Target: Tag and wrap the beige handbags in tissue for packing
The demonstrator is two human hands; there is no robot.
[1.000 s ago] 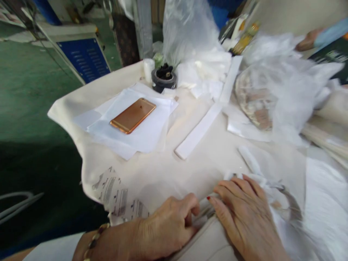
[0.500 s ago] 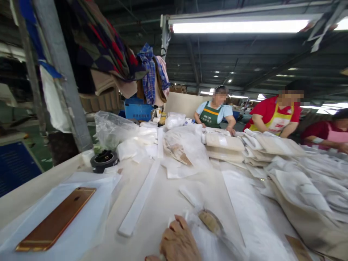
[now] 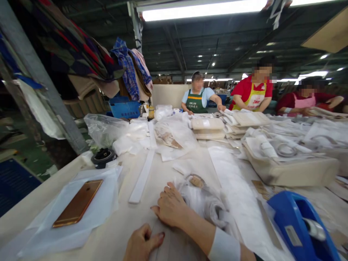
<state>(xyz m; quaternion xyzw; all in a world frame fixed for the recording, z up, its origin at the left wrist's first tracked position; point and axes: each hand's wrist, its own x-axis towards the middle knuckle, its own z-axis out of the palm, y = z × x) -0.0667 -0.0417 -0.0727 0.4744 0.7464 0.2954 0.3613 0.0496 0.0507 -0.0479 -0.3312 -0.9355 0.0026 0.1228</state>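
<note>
One pale, flat piece (image 3: 170,244) lies on the table (image 3: 106,241) at the bottom middle of the frame, just right of the left thumb and below the right wrist. Its near end runs off the lower edge and its outline melts into the cloth, so I can't make out its long axis or which way it points; a faint crease on it runs roughly up the frame.

The worker's left hand (image 3: 140,244) has its fingers curled in and the thumb well apart from them; its lower part is cut off, and I can't tell whether it has hold of anything. The right hand (image 3: 172,204) rests palm down above it, fingers slightly bent, thumb spread to the left, with no grip to be seen.

Just right of that hand sits a plastic-wrapped bundle (image 3: 199,197) with a rolled end. A white strip (image 3: 143,177) slants upward left of centre. Farther left, a copper-coloured phone (image 3: 78,203) lies on white sheets (image 3: 108,197). At lower right stands a blue dispenser (image 3: 288,206), below a boxy beige item (image 3: 290,170). Three co-workers in aprons, one of them green (image 3: 196,104), work across the upper right.
</note>
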